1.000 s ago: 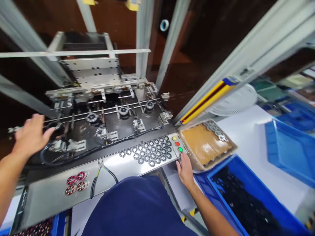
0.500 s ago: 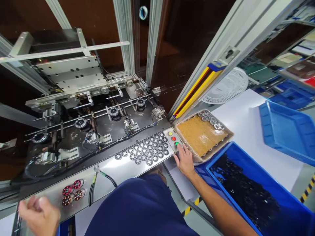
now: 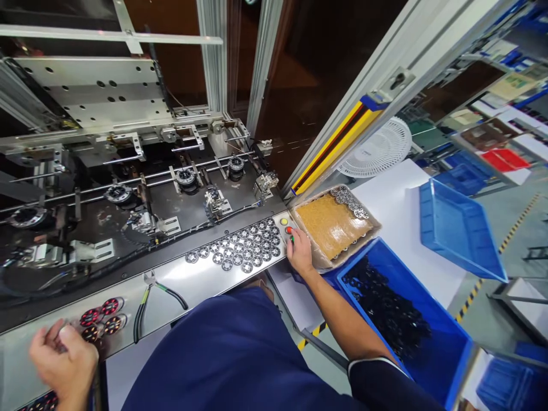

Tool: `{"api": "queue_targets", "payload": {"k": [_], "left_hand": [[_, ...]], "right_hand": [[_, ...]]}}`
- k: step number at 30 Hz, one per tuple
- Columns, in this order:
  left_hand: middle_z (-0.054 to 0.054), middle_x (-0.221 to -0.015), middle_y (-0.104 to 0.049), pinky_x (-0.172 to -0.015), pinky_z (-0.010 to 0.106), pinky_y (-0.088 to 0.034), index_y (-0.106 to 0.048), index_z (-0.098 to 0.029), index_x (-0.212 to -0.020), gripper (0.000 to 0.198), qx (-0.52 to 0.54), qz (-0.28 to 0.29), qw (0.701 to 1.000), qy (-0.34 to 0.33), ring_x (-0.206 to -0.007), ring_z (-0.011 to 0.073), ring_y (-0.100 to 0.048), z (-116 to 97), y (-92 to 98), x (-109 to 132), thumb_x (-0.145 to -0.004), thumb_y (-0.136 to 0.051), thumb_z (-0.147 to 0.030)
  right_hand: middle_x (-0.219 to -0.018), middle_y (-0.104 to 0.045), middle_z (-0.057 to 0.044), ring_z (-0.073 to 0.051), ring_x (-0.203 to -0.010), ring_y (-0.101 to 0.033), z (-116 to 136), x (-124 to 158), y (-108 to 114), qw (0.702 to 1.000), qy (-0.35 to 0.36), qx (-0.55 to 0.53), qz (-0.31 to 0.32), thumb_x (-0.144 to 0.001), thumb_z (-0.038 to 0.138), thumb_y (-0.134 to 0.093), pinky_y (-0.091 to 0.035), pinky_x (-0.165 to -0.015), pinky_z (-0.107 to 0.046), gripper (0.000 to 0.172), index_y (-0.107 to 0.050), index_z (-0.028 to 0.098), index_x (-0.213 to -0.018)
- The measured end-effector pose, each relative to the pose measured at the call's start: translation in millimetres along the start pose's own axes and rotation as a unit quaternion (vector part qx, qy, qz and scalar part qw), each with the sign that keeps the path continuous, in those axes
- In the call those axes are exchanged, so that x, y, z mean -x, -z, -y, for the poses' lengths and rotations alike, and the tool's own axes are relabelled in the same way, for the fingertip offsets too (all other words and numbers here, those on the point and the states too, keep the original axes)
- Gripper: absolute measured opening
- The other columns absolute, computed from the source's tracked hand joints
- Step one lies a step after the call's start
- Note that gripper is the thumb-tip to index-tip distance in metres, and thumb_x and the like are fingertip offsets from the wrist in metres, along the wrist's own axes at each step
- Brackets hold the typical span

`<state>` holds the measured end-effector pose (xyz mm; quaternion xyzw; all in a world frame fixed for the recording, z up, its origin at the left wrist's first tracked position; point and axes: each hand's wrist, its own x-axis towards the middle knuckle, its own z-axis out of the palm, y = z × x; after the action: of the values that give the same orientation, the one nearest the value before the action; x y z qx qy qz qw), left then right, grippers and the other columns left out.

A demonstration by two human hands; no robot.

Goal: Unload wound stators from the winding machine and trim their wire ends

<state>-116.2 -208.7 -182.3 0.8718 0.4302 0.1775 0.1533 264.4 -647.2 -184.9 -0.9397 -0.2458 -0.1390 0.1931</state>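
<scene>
My right hand (image 3: 301, 251) rests on the button panel at the end of the metal ledge (image 3: 171, 319). Its fingers are stretched out, the fingertips at the partly covered green button (image 3: 292, 240), just below the red button (image 3: 288, 230). A yellow button (image 3: 284, 221) is above them. My left hand (image 3: 64, 359) hovers over the ledge's left end, fingers loosely curled and thumb apart, with nothing visible in it. Beside it are several round parts with red and orange windings (image 3: 100, 317). Side cutters (image 3: 148, 297) with green-black handles lie farther right. Several slotted metal discs (image 3: 240, 245) cover the ledge near the panel.
Behind the ledge is a machine bed with several round fixtures (image 3: 187, 178) and rails. A yellow light curtain (image 3: 329, 151) stands at right. Beyond my right hand are a box of discs (image 3: 342, 220), a blue bin of black parts (image 3: 385, 314) and a light-blue tray (image 3: 458, 228).
The view has shifted, so the bench sits further left and the right side shows more. My right fingers have moved onto the green button. My left hand stays curled near the wound parts.
</scene>
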Motion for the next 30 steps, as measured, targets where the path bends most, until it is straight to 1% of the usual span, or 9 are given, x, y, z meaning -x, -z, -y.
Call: {"api": "queue_targets", "payload": {"k": [3, 7, 12, 15, 18, 20, 23, 27, 30], "left_hand": [[0.018, -0.137, -0.056, -0.101, 0.056, -0.046, -0.029, -0.02, -0.147, 0.068, 0.025, -0.087, 0.992, 0.086, -0.124, 0.0383, -0.055, -6, 1.4, -4, -0.082, -0.041, -0.036], [0.022, -0.127, -0.063, -0.101, 0.057, -0.046, -0.044, -0.009, -0.14, 0.065, 0.047, -0.134, 0.981, 0.135, -0.119, 0.0385, -0.06, -18, 1.1, -9, -0.083, -0.047, -0.039], [0.02, -0.125, -0.065, -0.102, 0.058, -0.044, -0.047, -0.01, -0.139, 0.063, 0.073, -0.142, 0.975, 0.156, -0.115, 0.0374, -0.062, -26, 1.5, -10, -0.084, -0.051, -0.039], [0.02, -0.125, -0.064, -0.101, 0.055, -0.046, -0.048, -0.01, -0.138, 0.059, 0.08, -0.143, 0.974, 0.156, -0.114, 0.0339, -0.062, -25, -1.0, -10, -0.086, -0.052, -0.038], [0.017, -0.123, -0.065, -0.1, 0.052, -0.047, -0.048, -0.012, -0.136, 0.054, 0.074, -0.142, 0.976, 0.15, -0.112, 0.0282, -0.063, -23, -4.0, -12, -0.089, -0.053, -0.037], [0.016, -0.121, -0.066, -0.098, 0.05, -0.048, -0.049, -0.012, -0.135, 0.053, 0.068, -0.139, 0.977, 0.147, -0.11, 0.0268, -0.063, -22, -4.8, -13, -0.09, -0.052, -0.04], [0.018, -0.119, -0.066, -0.098, 0.049, -0.048, -0.051, -0.01, -0.133, 0.055, 0.067, -0.139, 0.977, 0.146, -0.108, 0.03, -0.063, -24, -4.1, -14, -0.09, -0.047, -0.044], [0.019, -0.117, -0.066, -0.098, 0.051, -0.047, -0.055, -0.009, -0.13, 0.054, 0.078, -0.139, 0.976, 0.149, -0.105, 0.0325, -0.063, -25, -4.0, -13, -0.09, -0.045, -0.045], [0.017, -0.117, -0.066, -0.098, 0.05, -0.047, -0.054, -0.011, -0.13, 0.052, 0.087, -0.139, 0.975, 0.146, -0.107, 0.0302, -0.062, -23, -6.0, -13, -0.091, -0.046, -0.046]], "right_hand": [[-0.134, -0.051, -0.021, -0.029, -0.127, -0.048, 4, -6, -13, 1.0, -0.011, -0.018, -0.022, -0.094, 0.025, -0.038, -0.044, -0.106, -0.05, 0.044, -0.049, 0.01, -0.134], [-0.13, -0.055, -0.02, -0.028, -0.122, -0.053, 3, -7, -24, 0.999, -0.008, -0.016, -0.042, -0.095, 0.026, -0.039, -0.047, -0.103, -0.049, 0.039, -0.054, 0.01, -0.128], [-0.133, -0.054, -0.02, -0.03, -0.125, -0.05, 4, 8, -13, 0.998, 0.027, 0.006, -0.064, -0.095, 0.027, -0.043, -0.047, -0.102, -0.05, 0.039, -0.052, 0.011, -0.13], [-0.124, -0.059, -0.021, -0.031, -0.118, -0.054, 3, 20, -2, 0.997, 0.044, 0.018, -0.066, -0.094, 0.027, -0.048, -0.048, -0.098, -0.052, 0.041, -0.051, 0.01, -0.131], [-0.115, -0.062, -0.02, -0.034, -0.116, -0.054, -1, 25, 0, 0.997, 0.045, 0.025, -0.064, -0.093, 0.028, -0.051, -0.045, -0.098, -0.055, 0.042, -0.051, 0.009, -0.13], [-0.116, -0.062, -0.021, -0.034, -0.119, -0.052, -3, 23, -2, 0.996, 0.041, 0.029, -0.068, -0.092, 0.027, -0.051, -0.043, -0.1, -0.055, 0.041, -0.052, 0.007, -0.129], [-0.114, -0.062, -0.021, -0.033, -0.118, -0.052, -4, 15, -7, 0.996, 0.04, 0.035, -0.075, -0.092, 0.026, -0.049, -0.043, -0.099, -0.052, 0.039, -0.053, 0.007, -0.126], [-0.102, -0.064, -0.016, -0.029, -0.101, -0.059, -6, -3, -10, 0.995, 0.052, 0.037, -0.075, -0.092, 0.027, -0.05, -0.049, -0.09, -0.045, 0.034, -0.058, 0.011, -0.12], [-0.104, -0.061, -0.016, -0.027, -0.098, -0.059, -7, -19, -16, 0.995, 0.05, 0.021, -0.09, -0.093, 0.029, -0.048, -0.051, -0.086, -0.041, 0.035, -0.058, 0.009, -0.121]]}}
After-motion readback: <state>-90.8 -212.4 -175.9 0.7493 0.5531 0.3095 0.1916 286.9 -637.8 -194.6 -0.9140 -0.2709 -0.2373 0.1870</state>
